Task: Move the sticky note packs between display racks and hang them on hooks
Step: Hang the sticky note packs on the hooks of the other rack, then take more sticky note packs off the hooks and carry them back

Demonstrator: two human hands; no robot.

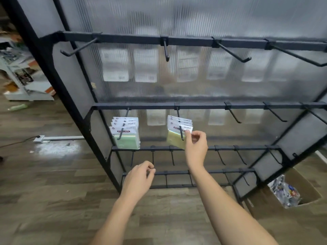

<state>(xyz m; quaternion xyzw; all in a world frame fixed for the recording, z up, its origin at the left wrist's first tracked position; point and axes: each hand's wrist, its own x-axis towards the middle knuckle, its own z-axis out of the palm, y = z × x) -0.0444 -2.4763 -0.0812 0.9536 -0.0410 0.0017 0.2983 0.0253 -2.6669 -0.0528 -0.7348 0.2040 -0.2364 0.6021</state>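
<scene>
Your right hand pinches the white card header of the front yellow sticky note pack, thumb and fingertips closed on its upper right corner, while the pack hangs on the second hook of the middle rail, with more packs stacked behind it. Your left hand hovers lower, fingers loosely curled round nothing, in front of the bottom rails. On the first hook to the left hangs a bunch of green sticky note packs, glossy in clear wrap with white headers. The rack is matte black square tube with thin angled wire hooks, backed by a ribbed translucent panel that blurs pale packs behind it. The floor is wood-grain plank; a cardboard box with crinkled packets sits low right, a white power strip lies at left.
</scene>
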